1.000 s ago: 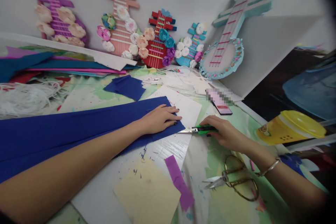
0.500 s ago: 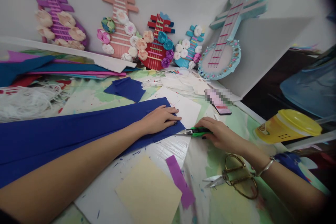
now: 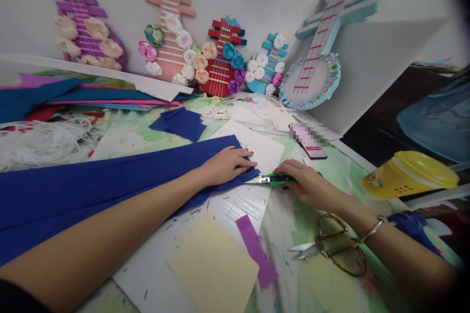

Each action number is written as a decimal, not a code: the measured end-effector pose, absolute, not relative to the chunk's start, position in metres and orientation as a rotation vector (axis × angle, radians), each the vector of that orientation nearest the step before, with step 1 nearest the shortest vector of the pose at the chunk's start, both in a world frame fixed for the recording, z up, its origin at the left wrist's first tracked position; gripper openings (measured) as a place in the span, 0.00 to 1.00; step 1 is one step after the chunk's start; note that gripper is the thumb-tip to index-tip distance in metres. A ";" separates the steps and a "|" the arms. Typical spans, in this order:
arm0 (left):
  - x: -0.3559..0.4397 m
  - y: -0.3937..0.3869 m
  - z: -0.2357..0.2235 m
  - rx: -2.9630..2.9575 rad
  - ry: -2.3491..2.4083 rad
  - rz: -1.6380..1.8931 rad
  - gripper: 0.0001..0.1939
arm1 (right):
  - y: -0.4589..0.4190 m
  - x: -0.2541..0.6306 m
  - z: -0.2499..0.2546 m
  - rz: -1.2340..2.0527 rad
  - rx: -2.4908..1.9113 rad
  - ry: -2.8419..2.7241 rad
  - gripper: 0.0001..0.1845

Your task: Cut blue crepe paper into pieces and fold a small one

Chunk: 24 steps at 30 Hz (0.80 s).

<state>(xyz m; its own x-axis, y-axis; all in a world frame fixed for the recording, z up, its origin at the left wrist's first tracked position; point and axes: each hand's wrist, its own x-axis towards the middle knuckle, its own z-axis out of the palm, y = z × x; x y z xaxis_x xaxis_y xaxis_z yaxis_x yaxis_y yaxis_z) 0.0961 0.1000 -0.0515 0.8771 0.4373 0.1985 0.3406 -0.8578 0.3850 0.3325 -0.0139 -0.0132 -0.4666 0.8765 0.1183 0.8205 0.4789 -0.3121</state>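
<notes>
A long strip of blue crepe paper or cloth [image 3: 110, 176] runs from the left edge onto a white board [image 3: 143, 274]. My left hand [image 3: 229, 165] lies flat on its right end, fingers outstretched, pressing it down. Just to the right, my right hand [image 3: 301, 181] grips a green and black utility knife [image 3: 277, 179]. The knife's blade is out and points left, at the lower edge of the blue strip's end. Small blue scraps are scattered on the board.
Gold-handled scissors [image 3: 332, 244] lie below my right forearm. A cream sheet [image 3: 215, 266] and a purple strip [image 3: 257, 252] are in front. Behind are a phone [image 3: 310, 142], a blue piece [image 3: 178, 123] and several decorated toy lutes, one red [image 3: 216, 76]. A yellow-lidded tub [image 3: 407, 176] stands right.
The whole view has shifted slightly. The knife blade has moved a little left along the end of the blue strip, and my left hand keeps its place on it.
</notes>
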 end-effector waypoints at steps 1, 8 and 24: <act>0.096 0.100 -0.052 2.695 0.578 0.406 0.16 | -0.015 0.333 -0.013 0.309 -1.450 -2.470 0.25; 0.094 0.103 -0.050 2.553 0.570 0.493 0.14 | -0.019 0.342 -0.010 0.312 -1.484 -2.478 0.24; 0.092 0.101 -0.051 2.615 0.511 0.696 0.11 | -0.002 0.313 -0.020 0.201 -1.274 -2.536 0.23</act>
<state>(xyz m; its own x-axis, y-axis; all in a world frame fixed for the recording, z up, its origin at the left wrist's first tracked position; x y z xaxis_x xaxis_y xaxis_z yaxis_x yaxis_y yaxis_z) 0.0924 0.1010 -0.0510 0.8109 0.4347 0.3917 0.2436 -0.8594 0.4496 0.3135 -0.0023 -0.0198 -0.5643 0.8014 0.1985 0.7602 0.5981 -0.2537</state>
